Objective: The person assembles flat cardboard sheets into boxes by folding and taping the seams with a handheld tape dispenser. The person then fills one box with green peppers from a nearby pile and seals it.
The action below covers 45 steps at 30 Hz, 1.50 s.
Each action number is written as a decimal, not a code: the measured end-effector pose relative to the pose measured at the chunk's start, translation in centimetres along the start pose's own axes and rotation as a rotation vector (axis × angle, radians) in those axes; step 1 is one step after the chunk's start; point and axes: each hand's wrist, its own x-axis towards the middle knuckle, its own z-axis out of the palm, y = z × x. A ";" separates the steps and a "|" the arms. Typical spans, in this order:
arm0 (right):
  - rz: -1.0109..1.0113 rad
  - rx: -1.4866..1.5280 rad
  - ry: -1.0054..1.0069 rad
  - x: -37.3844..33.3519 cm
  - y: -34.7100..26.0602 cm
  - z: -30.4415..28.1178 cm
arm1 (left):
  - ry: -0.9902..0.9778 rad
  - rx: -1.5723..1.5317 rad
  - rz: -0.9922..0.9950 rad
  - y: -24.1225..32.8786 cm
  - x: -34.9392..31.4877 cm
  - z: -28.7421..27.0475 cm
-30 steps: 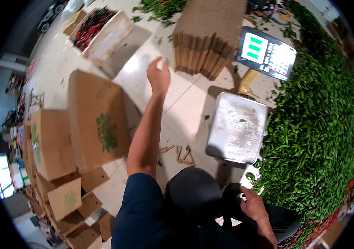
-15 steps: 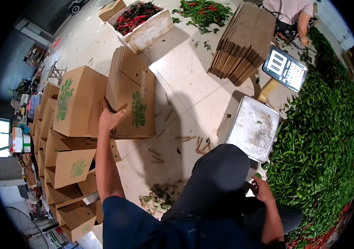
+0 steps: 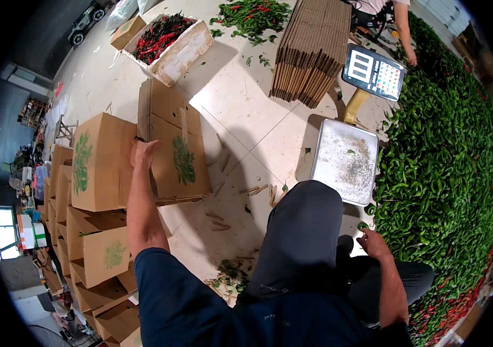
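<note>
My left hand [image 3: 144, 153] grips the near edge of a stack of flattened cardboard boxes [image 3: 181, 124], printed with a green plant. Some of its fingers are hidden among the cardboard layers. Against the stack's left side stands a formed cardboard box [image 3: 102, 162] with a similar print. My right hand [image 3: 375, 244] hangs beside my knee, its fingers loosely bent and partly hidden, with no held thing showing. A green pepper [image 3: 363, 225] lies by its fingertips. Beyond that hand is a scale with a metal platform [image 3: 339, 165] and a display [image 3: 374, 72].
A big heap of green peppers [image 3: 443, 173] fills the right side. More flattened cardboard [image 3: 310, 52] stands at the back, near another person's hand [image 3: 411, 56]. A white foam box [image 3: 186, 55] holds dark red peppers. Open cartons [image 3: 105, 260] are stacked at the left.
The view has shifted, so the scale and the far things sit higher and further left. My left hand stays at the cardboard stack, its thumb less spread. The other person's hand has shifted slightly.
</note>
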 end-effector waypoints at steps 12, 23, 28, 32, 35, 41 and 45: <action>-0.280 0.035 0.086 0.0 -2.0 -0.7 | -0.024 -0.184 0.355 1.4 -8.3 -0.9; -0.141 0.818 -0.003 3.4 3.6 2.3 | -0.120 -0.326 0.278 9.0 -15.5 5.8; -0.140 0.876 -0.089 4.8 -6.8 -2.5 | -0.053 -0.044 0.175 10.5 -16.5 7.6; -0.463 0.699 -0.051 11.6 -17.9 -3.5 | 0.009 0.020 0.404 13.6 -19.5 8.5; -0.508 0.626 -0.153 13.8 -28.2 -2.9 | -0.089 0.048 0.312 12.6 -18.9 8.1; -0.652 0.481 -0.087 15.2 -37.2 0.9 | -0.107 -0.117 0.465 10.9 -17.3 9.9; -0.614 0.592 -0.031 15.2 -36.8 3.1 | -0.250 -0.384 0.533 12.8 -19.1 8.6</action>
